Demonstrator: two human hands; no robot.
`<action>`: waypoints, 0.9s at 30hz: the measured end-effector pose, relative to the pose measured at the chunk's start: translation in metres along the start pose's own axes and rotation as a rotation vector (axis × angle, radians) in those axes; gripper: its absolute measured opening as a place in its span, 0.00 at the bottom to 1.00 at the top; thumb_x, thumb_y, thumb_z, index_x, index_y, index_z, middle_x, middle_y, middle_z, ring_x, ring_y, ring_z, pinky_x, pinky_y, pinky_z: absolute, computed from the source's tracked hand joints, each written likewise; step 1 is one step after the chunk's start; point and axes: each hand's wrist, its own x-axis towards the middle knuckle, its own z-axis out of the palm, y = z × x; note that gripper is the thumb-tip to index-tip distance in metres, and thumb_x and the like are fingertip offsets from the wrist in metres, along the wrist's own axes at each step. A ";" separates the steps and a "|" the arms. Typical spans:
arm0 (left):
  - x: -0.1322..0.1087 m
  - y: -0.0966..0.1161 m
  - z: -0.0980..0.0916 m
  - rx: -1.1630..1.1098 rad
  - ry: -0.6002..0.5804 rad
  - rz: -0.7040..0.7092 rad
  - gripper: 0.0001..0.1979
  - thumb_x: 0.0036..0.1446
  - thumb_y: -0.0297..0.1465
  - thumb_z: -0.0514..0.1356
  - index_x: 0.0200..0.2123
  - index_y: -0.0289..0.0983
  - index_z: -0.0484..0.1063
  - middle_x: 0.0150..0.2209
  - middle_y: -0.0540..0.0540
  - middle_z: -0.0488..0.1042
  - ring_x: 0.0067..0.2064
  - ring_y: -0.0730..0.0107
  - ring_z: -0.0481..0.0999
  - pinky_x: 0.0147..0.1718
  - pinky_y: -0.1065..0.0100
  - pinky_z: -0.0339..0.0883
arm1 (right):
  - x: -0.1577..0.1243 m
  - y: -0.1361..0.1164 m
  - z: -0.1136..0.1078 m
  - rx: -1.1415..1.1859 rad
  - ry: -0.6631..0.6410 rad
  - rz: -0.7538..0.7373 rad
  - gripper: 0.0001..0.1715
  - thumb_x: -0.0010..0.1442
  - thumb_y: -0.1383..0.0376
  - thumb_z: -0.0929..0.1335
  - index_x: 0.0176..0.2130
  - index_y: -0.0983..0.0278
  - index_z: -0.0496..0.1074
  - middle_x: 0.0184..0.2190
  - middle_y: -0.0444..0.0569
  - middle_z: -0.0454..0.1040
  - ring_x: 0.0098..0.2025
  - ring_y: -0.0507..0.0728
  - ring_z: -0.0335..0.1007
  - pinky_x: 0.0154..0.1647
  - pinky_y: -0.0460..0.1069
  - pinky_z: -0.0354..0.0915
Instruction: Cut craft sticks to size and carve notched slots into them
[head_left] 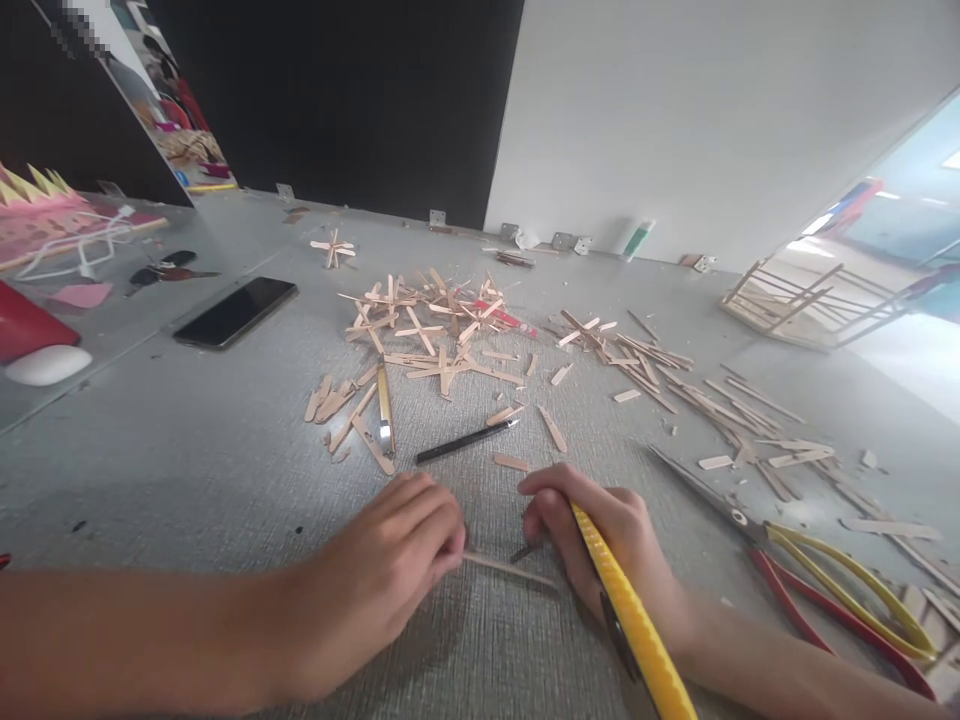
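Observation:
My left hand (397, 560) is closed, its fingers pinching one end of a thin wooden stick (510, 572) low over the grey table. The stick's other end points right, below my right hand (607, 540). That hand is wrapped round a yellow utility knife (630, 610), whose body slants back towards me. The blade tip, near the stick, shows as a dark sliver; whether it touches the wood I cannot tell. Just beyond my hands lie a black craft knife (466, 440) and a slim yellow-handled cutter (385, 405).
Star-shaped stick pieces (442, 370) and offcuts cover the table's middle. Loose sticks (742, 410) spread rightward, near large scissors (757, 530) with red and yellow handles. A phone (236, 312) and white mouse (49, 365) lie left. A wooden frame (810, 300) stands far right.

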 end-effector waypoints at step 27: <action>0.003 0.000 -0.016 0.108 0.431 0.151 0.07 0.69 0.20 0.57 0.41 0.38 0.69 0.33 0.50 0.71 0.34 0.71 0.72 0.34 0.69 0.67 | -0.005 -0.004 0.000 -0.035 0.281 -0.197 0.07 0.67 0.62 0.73 0.46 0.58 0.74 0.25 0.41 0.81 0.21 0.52 0.76 0.24 0.45 0.70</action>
